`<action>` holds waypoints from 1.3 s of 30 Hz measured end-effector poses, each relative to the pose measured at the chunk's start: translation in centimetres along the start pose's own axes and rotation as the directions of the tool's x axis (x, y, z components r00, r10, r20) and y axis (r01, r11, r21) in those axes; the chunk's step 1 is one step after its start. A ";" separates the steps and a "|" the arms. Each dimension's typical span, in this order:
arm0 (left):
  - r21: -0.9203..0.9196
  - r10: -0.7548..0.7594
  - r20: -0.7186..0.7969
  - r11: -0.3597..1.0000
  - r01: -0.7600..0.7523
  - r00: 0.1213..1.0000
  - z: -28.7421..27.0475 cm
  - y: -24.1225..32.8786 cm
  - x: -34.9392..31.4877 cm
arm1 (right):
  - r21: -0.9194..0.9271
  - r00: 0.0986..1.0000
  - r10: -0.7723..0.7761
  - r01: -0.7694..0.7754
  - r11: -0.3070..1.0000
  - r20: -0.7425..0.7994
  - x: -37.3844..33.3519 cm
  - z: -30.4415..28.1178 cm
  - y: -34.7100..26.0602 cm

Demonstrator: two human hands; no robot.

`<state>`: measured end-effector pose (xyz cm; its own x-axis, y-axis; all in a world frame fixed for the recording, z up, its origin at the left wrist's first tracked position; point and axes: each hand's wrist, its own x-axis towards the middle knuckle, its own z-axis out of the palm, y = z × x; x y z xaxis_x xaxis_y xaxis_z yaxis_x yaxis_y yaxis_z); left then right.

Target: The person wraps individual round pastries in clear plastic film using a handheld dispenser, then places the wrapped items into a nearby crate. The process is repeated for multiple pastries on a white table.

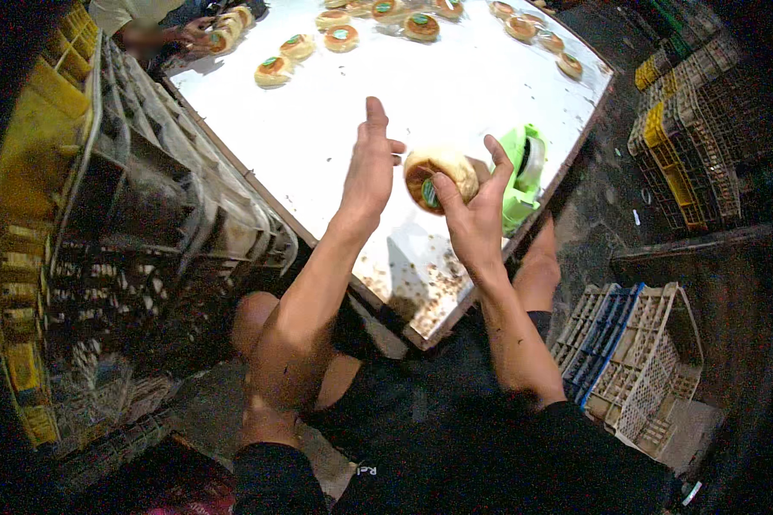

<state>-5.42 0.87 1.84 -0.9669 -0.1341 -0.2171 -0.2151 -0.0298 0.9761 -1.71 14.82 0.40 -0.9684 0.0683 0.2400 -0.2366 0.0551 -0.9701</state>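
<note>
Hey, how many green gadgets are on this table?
1: the green gadget, at the right edge of the white table, beside the right hand. Others could be hidden.

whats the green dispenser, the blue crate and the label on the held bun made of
Green dispenser: likely hard plastic, smooth-looking, from its bright, even colour and rounded edges. Blue crate: probably moulded plastic, given the slotted sides and solid colour; finish unclear. Label on the bun: thin paper or plastic film, too small to tell which; it seems to lie flat.

White tabletop (455, 94) glaring; dim, grainy elsewhere; edges bent
</note>
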 end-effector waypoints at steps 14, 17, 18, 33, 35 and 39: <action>0.035 0.670 -0.249 0.728 -0.685 0.699 1.8 2.0 -7.8 | -0.023 0.973 -0.213 0.212 0.977 -0.089 -1.4 -4.5 -4.5; -0.099 0.468 -0.197 0.865 -0.493 0.861 1.3 2.0 -7.5 | 0.290 0.995 -0.045 0.070 0.954 -0.092 -0.9 -2.3 -5.1; -0.078 0.444 -0.168 0.884 -0.461 0.880 1.0 1.8 -7.1 | 0.294 0.997 -0.018 0.038 0.955 -0.071 -0.9 -2.1 -5.4; 0.293 0.802 -0.200 0.597 -0.747 0.562 0.3 -0.6 -4.9 | 0.471 0.996 0.090 -0.089 0.878 0.020 1.5 1.9 -4.7; 0.222 0.488 -0.075 0.858 -0.462 0.870 0.9 1.3 -6.1 | 0.429 1.000 -0.012 -0.001 0.904 0.027 1.5 1.6 -3.4; -0.265 0.160 -0.029 0.951 -0.162 0.987 0.0 1.2 -5.0 | -0.260 0.936 -0.327 0.286 0.922 -0.130 0.3 1.5 -2.2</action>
<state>-0.81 1.52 4.06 -0.9845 -0.1653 -0.0582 -0.0118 -0.2690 0.9631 -1.60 13.21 2.58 -0.8186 0.1752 0.5470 -0.4748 0.3294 -0.8161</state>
